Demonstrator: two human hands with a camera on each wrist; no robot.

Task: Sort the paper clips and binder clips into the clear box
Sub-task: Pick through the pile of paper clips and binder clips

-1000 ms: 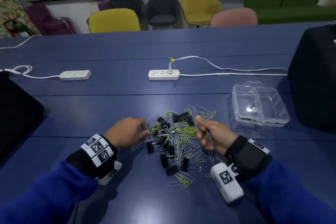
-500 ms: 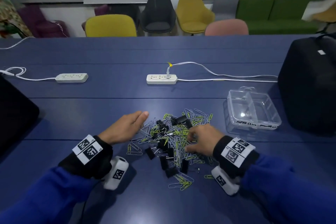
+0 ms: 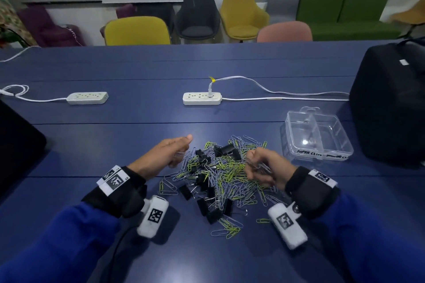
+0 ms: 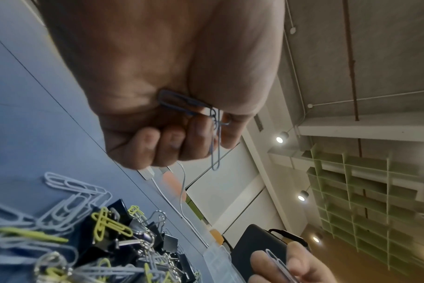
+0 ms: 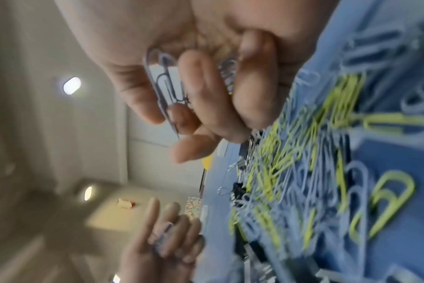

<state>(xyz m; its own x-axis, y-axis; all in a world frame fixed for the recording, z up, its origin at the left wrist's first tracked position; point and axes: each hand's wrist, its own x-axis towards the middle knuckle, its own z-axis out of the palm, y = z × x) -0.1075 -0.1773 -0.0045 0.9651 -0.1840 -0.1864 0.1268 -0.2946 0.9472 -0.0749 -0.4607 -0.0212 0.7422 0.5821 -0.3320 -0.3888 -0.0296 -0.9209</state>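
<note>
the left hand (image 3: 165, 156) hovers at the pile's left edge with its fingers curled round a few blue-grey paper clips (image 4: 182, 103), one dangling below the knuckles, probably gathering a bunch so each trip to the box carries more. the pile (image 3: 218, 174) of paper clips and black binder clips (image 3: 228, 150) lies mixed on the blue counter (image 3: 138, 122) between both hands, within easy reach of either. the right hand (image 3: 264, 167) sits at the pile's right edge, pinching several clips against its palm, likely for the same reason. further right stands the clear box (image 3: 317, 138), divided in two, both halves looking empty, its labels facing the person.
</note>
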